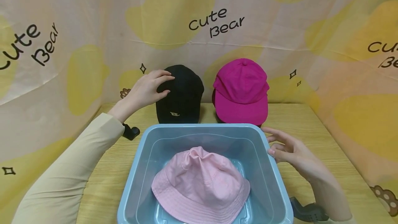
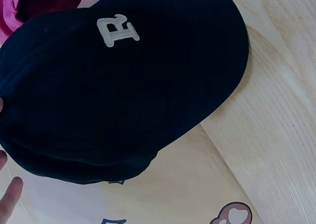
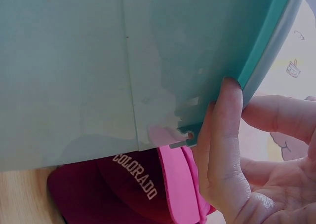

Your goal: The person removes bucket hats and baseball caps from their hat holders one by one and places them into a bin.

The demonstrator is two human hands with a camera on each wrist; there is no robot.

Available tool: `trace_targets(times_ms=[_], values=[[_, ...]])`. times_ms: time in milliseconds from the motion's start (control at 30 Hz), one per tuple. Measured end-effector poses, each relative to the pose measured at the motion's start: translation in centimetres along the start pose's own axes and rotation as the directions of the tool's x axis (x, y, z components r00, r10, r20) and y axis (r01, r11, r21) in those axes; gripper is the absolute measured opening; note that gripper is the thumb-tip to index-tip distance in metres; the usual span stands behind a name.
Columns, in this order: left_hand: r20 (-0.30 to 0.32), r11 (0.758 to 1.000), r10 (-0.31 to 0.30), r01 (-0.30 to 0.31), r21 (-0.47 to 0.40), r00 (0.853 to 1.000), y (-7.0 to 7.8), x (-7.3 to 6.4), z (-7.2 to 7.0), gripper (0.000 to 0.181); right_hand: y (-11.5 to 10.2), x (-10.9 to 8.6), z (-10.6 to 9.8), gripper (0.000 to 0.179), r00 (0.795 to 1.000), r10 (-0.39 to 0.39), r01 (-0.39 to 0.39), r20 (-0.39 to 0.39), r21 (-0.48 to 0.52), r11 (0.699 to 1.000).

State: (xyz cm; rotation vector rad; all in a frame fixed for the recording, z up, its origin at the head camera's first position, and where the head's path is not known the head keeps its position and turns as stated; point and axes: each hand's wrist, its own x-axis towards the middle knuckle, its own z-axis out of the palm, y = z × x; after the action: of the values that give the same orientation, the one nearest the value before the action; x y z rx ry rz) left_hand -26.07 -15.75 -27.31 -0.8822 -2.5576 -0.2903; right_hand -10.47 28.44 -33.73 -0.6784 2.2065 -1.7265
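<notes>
In the head view my left hand is at the left side of a black cap, its fingers spread over the crown. A light letter stands out on this cap in the left wrist view, where a few of my fingertips show at the left edge, one right at the fabric. My right hand holds the right rim of a light blue plastic basin. Seen from the right wrist, thumb and fingers pinch the basin's rim. Inside the basin lies a pink bucket hat, brim towards me.
Right of the black cap stands a magenta cap, with a darker cap under it. The right wrist view shows a maroon cap lettered COLORADO there. A wooden table carries everything; printed cloth hangs behind and at both sides.
</notes>
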Motion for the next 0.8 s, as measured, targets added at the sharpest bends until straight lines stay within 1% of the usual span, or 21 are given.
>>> trace_targets(times_ms=[133, 333, 467, 633, 800], values=[[0.000, 1.000, 0.005, -0.005, -0.009, 1.000, -0.1, -0.1, 0.2, 0.044, 0.0, 0.1, 0.1, 0.055, 1.000, -0.001, 0.001, 0.004, 0.004, 1.000], [-0.020, 1.000, 0.008, -0.008, -0.029, 1.000, -0.2, -0.1, 0.4, 0.042, 0.1, 0.2, 0.1, 0.055, 1.000, 0.000, 0.000, 0.003, -0.002, 1.000], [-0.061, 0.999, 0.025, -0.027, -0.031, 0.998, -0.3, 0.1, 0.6, 0.038, 0.0, 0.2, 0.1, 0.055, 1.000, 0.003, -0.003, -0.001, -0.003, 1.000], [-0.121, 0.998, 0.056, -0.061, -0.034, 0.991, -0.4, 0.3, 1.0, 0.032, 0.0, 0.2, 0.1, 0.054, 1.000, 0.010, -0.010, -0.010, 0.000, 1.000], [-0.148, 0.996, 0.072, -0.078, -0.037, 0.986, -0.4, 0.3, 1.2, 0.030, 0.1, 0.2, 0.1, 0.054, 1.000, 0.008, -0.008, -0.010, 0.006, 1.000]])
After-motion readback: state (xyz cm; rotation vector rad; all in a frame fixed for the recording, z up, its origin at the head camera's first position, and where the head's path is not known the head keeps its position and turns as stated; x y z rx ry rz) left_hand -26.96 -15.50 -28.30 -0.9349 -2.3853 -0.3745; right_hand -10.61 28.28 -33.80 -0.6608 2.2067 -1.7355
